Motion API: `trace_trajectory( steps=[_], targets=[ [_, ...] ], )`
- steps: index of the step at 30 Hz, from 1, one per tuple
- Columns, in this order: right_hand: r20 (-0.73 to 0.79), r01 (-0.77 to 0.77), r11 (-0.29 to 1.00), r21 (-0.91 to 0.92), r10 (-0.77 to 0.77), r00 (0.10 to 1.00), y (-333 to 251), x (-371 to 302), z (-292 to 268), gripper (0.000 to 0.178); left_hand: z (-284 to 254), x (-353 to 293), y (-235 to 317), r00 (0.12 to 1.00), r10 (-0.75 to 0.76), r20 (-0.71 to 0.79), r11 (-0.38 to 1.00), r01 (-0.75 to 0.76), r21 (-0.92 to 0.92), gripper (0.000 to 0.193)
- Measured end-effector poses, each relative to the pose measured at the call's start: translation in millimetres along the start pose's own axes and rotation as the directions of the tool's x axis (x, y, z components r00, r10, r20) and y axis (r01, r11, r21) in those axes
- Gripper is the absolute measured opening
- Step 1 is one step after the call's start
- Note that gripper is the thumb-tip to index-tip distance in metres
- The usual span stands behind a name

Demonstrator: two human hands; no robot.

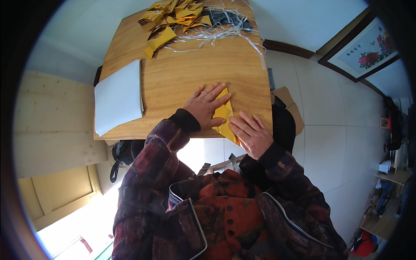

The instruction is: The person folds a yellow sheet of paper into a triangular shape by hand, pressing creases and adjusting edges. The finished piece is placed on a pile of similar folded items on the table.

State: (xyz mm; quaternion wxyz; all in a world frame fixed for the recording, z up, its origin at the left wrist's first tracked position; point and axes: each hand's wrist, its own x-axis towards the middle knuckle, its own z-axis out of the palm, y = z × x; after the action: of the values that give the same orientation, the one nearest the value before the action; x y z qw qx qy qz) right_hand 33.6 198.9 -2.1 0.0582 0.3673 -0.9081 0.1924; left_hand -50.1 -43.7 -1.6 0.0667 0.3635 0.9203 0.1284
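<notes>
A strip of folded gold paper (223,113) lies slantwise near the front edge of the wooden table, its lower end reaching to that edge. My left hand (207,106) rests on its upper part, fingers stretched out and spread over the sheet. On the lower right side of the paper, my right hand (251,134) lies flat with its fingers extended, pressing along the edge. Both hands touch the paper from above, and neither is wrapped round it.
A stack of white paper (119,97) lies on the table's left side. Folded gold paper pieces (177,17) are heaped at the far edge, beside tangled clear plastic strips (229,28). The table's wooden top (182,78) ends just right of my right hand. Cardboard (289,104) stands beyond it.
</notes>
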Motion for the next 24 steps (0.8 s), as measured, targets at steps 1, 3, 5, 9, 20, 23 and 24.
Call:
trace_trajectory(
  steps=[1, 3, 5, 9, 20, 23, 24],
  targets=[
    [-0.032, 0.017, 0.999, -0.032, -0.018, 0.999, 0, 3, 3, 0.052, 0, 0, 0, 1.0, -0.003, 0.0, 1.0, 0.003, 0.003, 0.083],
    [-0.066, 0.013, 0.999, -0.04, -0.016, 0.998, -1, 3, 7, 0.051, 1, 0, 0, 1.0, -0.008, 0.002, 1.0, 0.008, 0.003, 0.083],
    [-0.078, 0.004, 1.0, -0.026, -0.006, 0.997, -3, 2, 10, 0.05, 1, 0, 0, 1.0, -0.007, 0.0, 1.0, 0.007, 0.001, 0.083],
    [-0.081, -0.005, 1.0, 0.014, 0.006, 0.997, -2, 0, 10, 0.045, 2, 1, 1, 0.999, -0.035, 0.015, 0.999, 0.036, -0.036, 0.08],
    [-0.104, -0.037, 0.994, 0.102, 0.047, 0.993, -6, 7, 0, 0.031, -1, -3, 3, 0.998, -0.044, 0.044, 0.994, 0.048, -0.098, 0.081],
    [-0.084, -0.092, 0.96, 0.264, 0.118, 0.989, -5, 16, -8, 0.024, -1, -3, 4, 0.998, -0.047, 0.052, 0.993, 0.052, -0.11, 0.083],
    [-0.058, -0.112, 0.941, 0.318, 0.138, 0.989, -2, 20, -11, 0.022, -1, -3, 3, 0.998, -0.042, 0.046, 0.994, 0.046, -0.103, 0.084]
  ],
)
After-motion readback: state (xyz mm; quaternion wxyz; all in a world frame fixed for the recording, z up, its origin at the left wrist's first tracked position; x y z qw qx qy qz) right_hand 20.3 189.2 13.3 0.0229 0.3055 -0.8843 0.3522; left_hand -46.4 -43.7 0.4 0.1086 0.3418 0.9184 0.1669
